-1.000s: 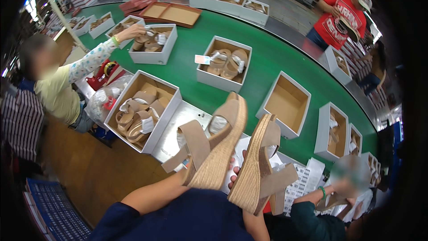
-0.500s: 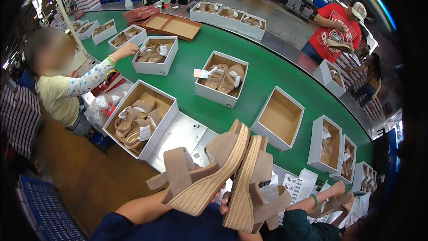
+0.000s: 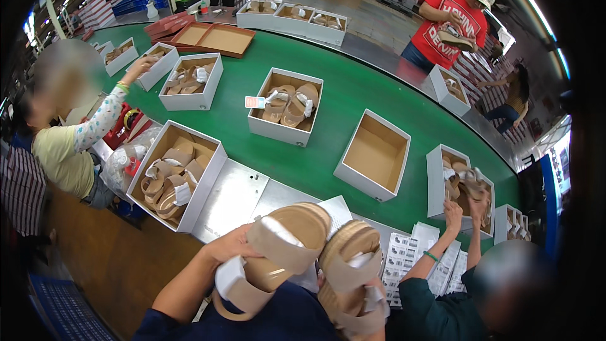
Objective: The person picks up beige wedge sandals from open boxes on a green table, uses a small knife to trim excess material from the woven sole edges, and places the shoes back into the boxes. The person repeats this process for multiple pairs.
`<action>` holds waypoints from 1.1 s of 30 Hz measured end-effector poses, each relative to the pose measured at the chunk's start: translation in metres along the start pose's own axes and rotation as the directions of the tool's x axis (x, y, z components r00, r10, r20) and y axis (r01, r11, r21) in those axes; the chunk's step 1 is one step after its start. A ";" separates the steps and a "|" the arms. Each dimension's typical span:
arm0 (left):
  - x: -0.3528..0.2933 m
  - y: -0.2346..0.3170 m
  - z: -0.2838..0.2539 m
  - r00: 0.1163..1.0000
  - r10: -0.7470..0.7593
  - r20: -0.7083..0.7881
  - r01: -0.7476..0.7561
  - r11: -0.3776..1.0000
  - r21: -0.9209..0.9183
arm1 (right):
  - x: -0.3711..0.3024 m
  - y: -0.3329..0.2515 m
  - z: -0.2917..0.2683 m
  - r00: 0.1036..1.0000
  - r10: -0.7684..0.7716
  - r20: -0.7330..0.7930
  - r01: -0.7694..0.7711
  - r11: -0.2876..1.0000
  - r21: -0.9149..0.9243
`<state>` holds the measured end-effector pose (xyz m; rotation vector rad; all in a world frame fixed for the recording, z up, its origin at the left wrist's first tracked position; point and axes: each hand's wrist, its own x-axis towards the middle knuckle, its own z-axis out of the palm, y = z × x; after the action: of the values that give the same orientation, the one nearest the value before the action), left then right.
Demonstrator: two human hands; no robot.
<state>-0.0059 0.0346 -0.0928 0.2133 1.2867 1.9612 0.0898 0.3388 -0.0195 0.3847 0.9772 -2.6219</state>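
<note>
Two beige wedge sandals with woven soles are up close in front of me, white paper tucked in their straps. My left hand (image 3: 232,244) is closed round the side of the left sandal (image 3: 284,254), whose footbed now faces up toward me. The right sandal (image 3: 352,271) is tilted next to it, toe end up. My right hand (image 3: 377,285) grips it from the right and is mostly hidden behind the straps. Just beyond the sandals, an open white box (image 3: 374,156) shows its bare brown inside. Another white box (image 3: 205,199) with sandals stands to the left.
A green belt (image 3: 252,132) carries several open boxes of sandals. Label sheets (image 3: 401,259) lie on the metal ledge at right. A co-worker (image 3: 442,303) on the right handles a sandal over a box; another (image 3: 69,158) on the left reaches into one. Red lids (image 3: 211,36) lie at the back.
Both sandals have turned from showing their woven wedge sides to showing footbeds and straps. The right co-worker's sandal has moved up to a box. The left co-worker's hand has shifted to a farther box.
</note>
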 end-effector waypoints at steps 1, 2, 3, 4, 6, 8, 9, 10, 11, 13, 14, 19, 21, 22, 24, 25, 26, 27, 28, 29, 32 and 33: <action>0.000 0.000 0.001 0.994 0.105 -0.013 -0.104 0.993 0.057 | 0.002 -0.011 0.009 0.999 -0.009 -0.052 0.007 0.999 -0.036; 0.008 0.005 0.008 0.979 0.206 0.008 -0.205 0.973 0.107 | 0.016 -0.010 -0.023 0.995 -0.089 0.056 0.104 0.900 -0.424; 0.013 0.008 0.012 0.952 0.304 0.021 -0.303 0.940 0.156 | 0.027 -0.007 -0.046 0.978 -0.104 0.183 0.206 0.651 -0.731; 0.013 0.008 0.011 0.935 0.355 -0.003 -0.346 0.912 0.218 | 0.030 -0.001 -0.053 0.962 -0.132 0.241 0.267 0.649 -0.713; 0.012 0.009 0.011 0.923 0.385 -0.010 -0.370 0.893 0.256 | 0.035 0.006 -0.051 0.924 -0.266 0.274 0.381 0.595 -0.707; 0.011 0.008 0.009 0.912 0.408 -0.032 -0.380 0.873 0.307 | 0.034 0.016 -0.052 0.919 -0.337 0.202 0.385 0.666 -0.639; 0.009 0.008 0.008 0.914 0.405 -0.026 -0.379 0.874 0.304 | 0.033 0.019 -0.053 0.923 -0.331 0.194 0.375 0.666 -0.645; 0.007 0.008 0.006 0.915 0.402 -0.019 -0.378 0.875 0.302 | 0.031 0.022 -0.053 0.927 -0.327 0.185 0.365 0.667 -0.650; 0.007 0.008 0.005 0.917 0.399 -0.006 -0.380 0.875 0.299 | 0.030 0.024 -0.054 0.929 -0.328 0.174 0.358 0.665 -0.656; 0.005 0.008 0.007 0.913 0.408 0.010 -0.389 0.860 0.331 | 0.028 0.030 -0.056 0.921 -0.343 0.184 0.377 0.668 -0.641; 0.006 0.009 0.008 0.916 0.400 0.017 -0.381 0.859 0.343 | 0.027 0.032 -0.060 0.918 -0.354 0.178 0.381 0.665 -0.643; 0.015 0.003 0.018 0.922 0.378 -0.086 -0.346 0.902 0.259 | 0.049 0.056 -0.100 0.942 -0.306 0.141 0.315 0.652 -0.690; 0.022 0.011 0.021 0.934 0.334 -0.126 -0.302 0.928 0.220 | 0.043 0.015 -0.049 0.986 -0.149 0.079 0.165 0.750 -0.640; 0.022 0.028 0.026 0.967 0.183 -0.177 -0.160 0.977 0.139 | 0.044 -0.001 -0.030 0.995 -0.084 0.044 0.094 0.810 -0.578; 0.016 0.082 0.053 0.983 0.081 -0.166 -0.097 0.991 -0.089 | 0.037 -0.028 -0.002 0.993 -0.109 0.038 0.114 0.879 -0.463; 0.012 0.095 0.052 0.989 0.132 -0.063 -0.142 0.967 -0.209 | 0.027 -0.033 -0.011 0.953 -0.182 0.242 0.244 0.935 -0.257; 0.012 0.096 0.056 0.969 0.240 -0.051 -0.245 0.932 -0.266 | 0.015 -0.037 -0.016 0.924 -0.237 0.299 0.302 0.933 -0.194; 0.016 0.078 0.038 0.945 0.322 0.052 -0.305 0.929 -0.207 | 0.010 -0.033 -0.018 0.923 -0.271 0.272 0.332 0.919 -0.212; 0.005 0.033 0.010 0.941 0.338 -0.025 -0.330 0.896 -0.298 | 0.020 -0.022 -0.016 0.924 -0.259 0.282 0.322 0.923 -0.208; 0.009 0.025 0.015 0.953 0.295 -0.066 -0.299 0.887 -0.352 | 0.018 -0.013 -0.023 0.932 -0.291 0.215 0.339 0.910 -0.241; 0.004 0.012 0.021 0.963 0.188 -0.195 -0.245 0.910 -0.335 | 0.014 -0.005 -0.034 0.920 -0.370 0.131 0.391 0.842 -0.370; 0.004 0.014 0.024 0.965 0.179 -0.191 -0.228 0.933 -0.277 | 0.008 -0.011 -0.034 0.913 -0.389 0.121 0.401 0.803 -0.441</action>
<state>-0.0038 0.0519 -0.0703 0.0385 1.0841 2.3642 0.0832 0.3678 -0.0405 0.0258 1.7827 -2.5985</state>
